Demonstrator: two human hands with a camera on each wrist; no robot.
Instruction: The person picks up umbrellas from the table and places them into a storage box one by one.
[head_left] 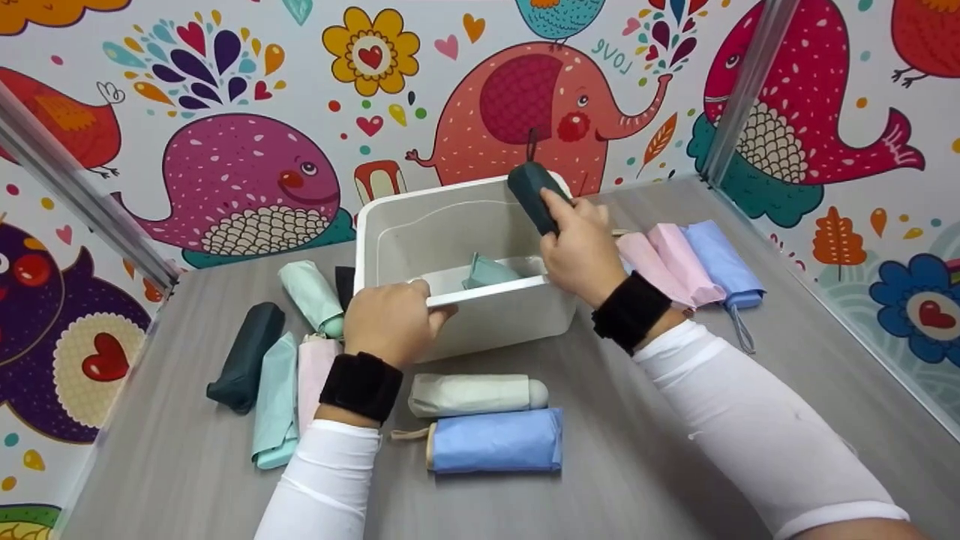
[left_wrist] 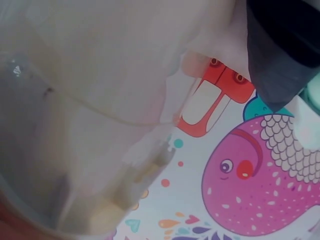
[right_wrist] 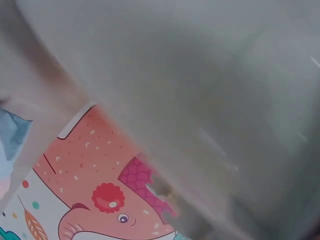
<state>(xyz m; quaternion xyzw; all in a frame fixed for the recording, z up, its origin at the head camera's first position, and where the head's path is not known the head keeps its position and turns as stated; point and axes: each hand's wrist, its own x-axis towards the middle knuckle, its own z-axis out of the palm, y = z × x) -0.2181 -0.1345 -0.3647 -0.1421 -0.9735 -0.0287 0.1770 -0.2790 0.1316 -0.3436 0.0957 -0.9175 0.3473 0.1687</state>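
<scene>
A white plastic bin (head_left: 487,328) stands on the table, and its blurred wall (left_wrist: 110,75) fills much of the left wrist view. My left hand (head_left: 391,319) grips the bin's front rim at the left, thumb outside. In my right hand (head_left: 583,247) is a dark green folded umbrella (head_left: 534,191), held over the bin's right side with its strap loop pointing up and away. Inside the bin lies a mint green folded umbrella (head_left: 491,271), partly hidden by the front wall. The right wrist view is mostly blurred bin wall (right_wrist: 200,100); neither wrist view clearly shows fingers.
Left of the bin lie folded umbrellas: dark green (head_left: 247,356), mint (head_left: 276,405), pale green (head_left: 309,296) and pink (head_left: 316,367). In front are a cream one (head_left: 469,395) and a blue one (head_left: 496,442). Pink (head_left: 682,262) and periwinkle (head_left: 721,262) ones lie right. Patterned walls enclose the table.
</scene>
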